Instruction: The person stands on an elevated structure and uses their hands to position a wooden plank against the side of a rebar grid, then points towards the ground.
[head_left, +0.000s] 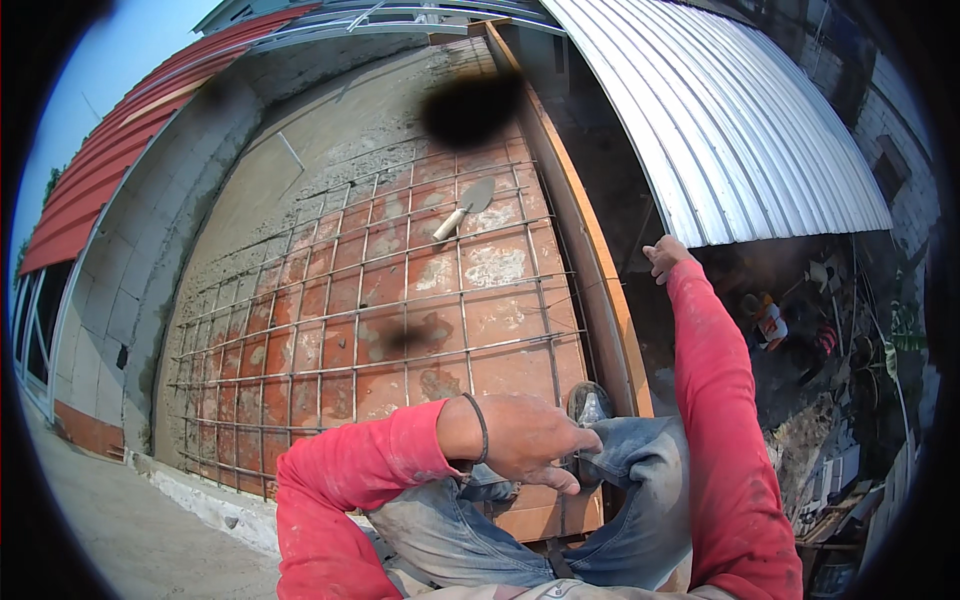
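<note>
My left hand (528, 440) hangs over my bent knees, thumb and fingers apart, holding nothing I can see. A dark band circles its wrist. My right arm reaches forward past the orange-edged form board (590, 235). Beyond the board, my right hand (668, 259) is in the air by the corner of the corrugated metal roof (735, 130); its fingers are partly bent and apart, and whether it touches the roof is unclear. A trowel (476, 197) with a pale handle lies on the rebar grid (408, 245), away from both hands.
Grey wet-looking concrete (345, 110) covers the far part of the slab; reddish panels (490, 315) show under the bars. A block wall (125, 270) runs along the left. Right of the board is a drop, with a person (768, 322) and scattered debris below. Dark smudges blot the view.
</note>
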